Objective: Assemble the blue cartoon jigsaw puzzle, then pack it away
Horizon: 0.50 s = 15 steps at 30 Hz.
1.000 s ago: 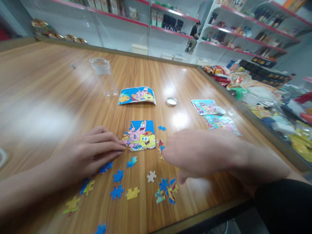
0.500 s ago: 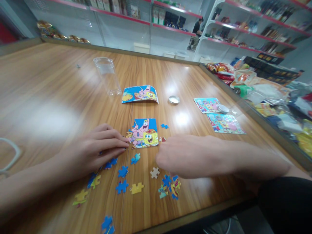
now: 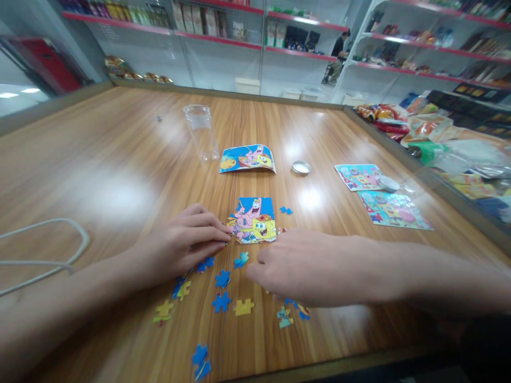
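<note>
A partly joined jigsaw puzzle (image 3: 255, 221) with a pink starfish and a yellow sponge character lies flat before me. My left hand (image 3: 202, 236) rests at its left edge, fingers together and tips closed on a puzzle piece there, mostly hidden. Just below the puzzle's right side is my right hand (image 3: 295, 266), fingers curled under; whatever they hold is out of sight. Loose pieces lie around: blue ones (image 3: 221, 302), a yellow one (image 3: 243, 306), a teal one (image 3: 285, 317) partly below my right hand, and a small blue one (image 3: 286, 210) right of the puzzle.
Behind the puzzle lies a curled picture card (image 3: 247, 158), with a clear plastic jar (image 3: 203, 133) and a metal lid (image 3: 301, 167) nearby. Two more picture cards (image 3: 393, 210) lie at right. A white cable (image 3: 82, 239) loops at left. Packaged goods (image 3: 459, 149) fill the right side.
My right hand has shifted left and slightly nearer to me, now covering the beige piece and some of the blue ones. My left hand stays at the puzzle's edge. The view has turned left.
</note>
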Available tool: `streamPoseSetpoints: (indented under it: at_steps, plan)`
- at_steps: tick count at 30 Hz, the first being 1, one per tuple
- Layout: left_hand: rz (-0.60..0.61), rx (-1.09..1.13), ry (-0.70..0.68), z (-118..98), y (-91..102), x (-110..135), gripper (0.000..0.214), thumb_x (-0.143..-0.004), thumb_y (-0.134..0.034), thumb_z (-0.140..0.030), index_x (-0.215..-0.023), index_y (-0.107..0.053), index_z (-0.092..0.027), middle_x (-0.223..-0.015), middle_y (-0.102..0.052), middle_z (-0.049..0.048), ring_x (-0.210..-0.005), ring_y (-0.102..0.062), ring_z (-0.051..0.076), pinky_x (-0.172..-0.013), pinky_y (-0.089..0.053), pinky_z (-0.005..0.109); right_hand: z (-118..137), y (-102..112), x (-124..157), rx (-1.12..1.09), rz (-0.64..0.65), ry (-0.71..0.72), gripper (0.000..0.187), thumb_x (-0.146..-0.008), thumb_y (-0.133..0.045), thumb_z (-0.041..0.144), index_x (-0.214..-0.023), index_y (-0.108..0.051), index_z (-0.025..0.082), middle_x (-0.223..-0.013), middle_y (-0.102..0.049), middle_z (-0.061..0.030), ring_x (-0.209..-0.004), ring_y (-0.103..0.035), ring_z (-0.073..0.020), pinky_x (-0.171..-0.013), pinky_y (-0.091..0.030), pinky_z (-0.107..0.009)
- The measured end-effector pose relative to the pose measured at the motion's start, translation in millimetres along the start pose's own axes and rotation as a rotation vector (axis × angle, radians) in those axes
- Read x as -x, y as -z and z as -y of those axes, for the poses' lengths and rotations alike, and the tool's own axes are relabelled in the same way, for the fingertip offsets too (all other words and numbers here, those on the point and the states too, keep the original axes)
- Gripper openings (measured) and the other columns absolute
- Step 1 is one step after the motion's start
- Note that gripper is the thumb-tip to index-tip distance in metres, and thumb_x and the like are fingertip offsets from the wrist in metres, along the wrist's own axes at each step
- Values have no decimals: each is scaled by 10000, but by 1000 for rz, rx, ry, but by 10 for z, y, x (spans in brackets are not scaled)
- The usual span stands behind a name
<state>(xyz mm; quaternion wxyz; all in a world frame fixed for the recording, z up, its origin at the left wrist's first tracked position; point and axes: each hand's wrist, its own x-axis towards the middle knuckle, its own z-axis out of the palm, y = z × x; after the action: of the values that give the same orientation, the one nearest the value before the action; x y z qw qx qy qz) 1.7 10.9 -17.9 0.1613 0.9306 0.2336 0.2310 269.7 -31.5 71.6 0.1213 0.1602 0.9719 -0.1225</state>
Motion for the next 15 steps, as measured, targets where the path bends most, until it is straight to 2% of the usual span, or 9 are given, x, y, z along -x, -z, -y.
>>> streamPoseSetpoints:
  at_steps: [3, 8, 11, 15]
  plan:
    - [18, 25, 32, -65, 12, -28, 194, -954, -612, -170, -1097, -731, -226, -1079, -716, 57, -991, -605, 185, -879, -508, 347, -21, -149, -28, -1, -43, -2, 149, -868, -575, 49, -829, -669, 157, -786, -709, -28, -645, -610, -141, -560, -348, -279]
    - [9, 37, 41, -113, 5, -61, 176, -960, -610, -204, -1093, -725, -191, -1091, -725, 79, -1000, -597, 194, -906, -500, 377, -80, -378, -54, -33, -125, -62, 203, -756, -639, 28, -882, -663, 186, -796, -705, -23, -668, -648, -178, -580, -410, -280]
    - [8, 24, 38, -111, 10, -72, 181, -956, -611, -222, -1096, -719, -185, -1107, -727, 82, -1013, -600, 199, -923, -494, 389, -103, -399, -79, -49, -159, -98, 271, -721, -613, 5, -881, -658, 219, -847, -728, -15, -691, -683, -196, -584, -439, -287]
    - [25, -14, 15, -87, 32, -78, 179, -945, -625, -245, -1086, -716, -183, -1152, -700, 100, -1033, -613, 199, -944, -500, 398, -108, -379, -128, 48, -226, -107, 301, -683, -568, -35, -792, -656, 231, -739, -728, -1, -570, -668, -188, -503, -409, -284]
